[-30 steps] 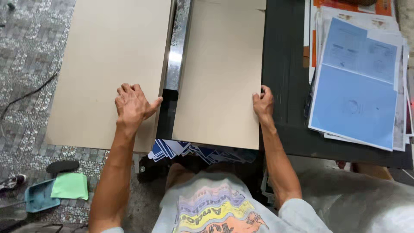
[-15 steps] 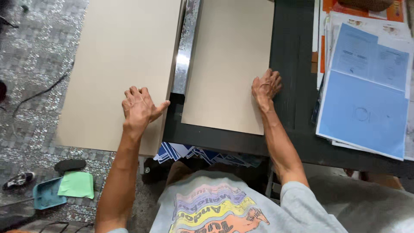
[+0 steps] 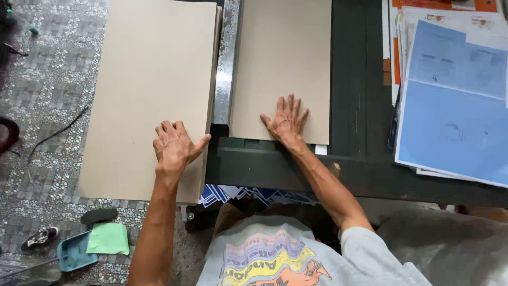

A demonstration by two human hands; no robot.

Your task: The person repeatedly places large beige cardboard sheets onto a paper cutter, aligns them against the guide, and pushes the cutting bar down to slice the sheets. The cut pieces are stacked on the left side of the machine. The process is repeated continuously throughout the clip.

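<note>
Hands [image 3: 230,135] flat on 2 lengthwise boards [image 3: 153,95]

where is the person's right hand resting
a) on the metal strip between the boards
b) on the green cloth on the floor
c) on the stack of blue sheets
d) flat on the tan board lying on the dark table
d: the right hand lies palm down with fingers spread on the tan board on the dark table, apart from the blue sheets, the metal strip and the green cloth.
</note>
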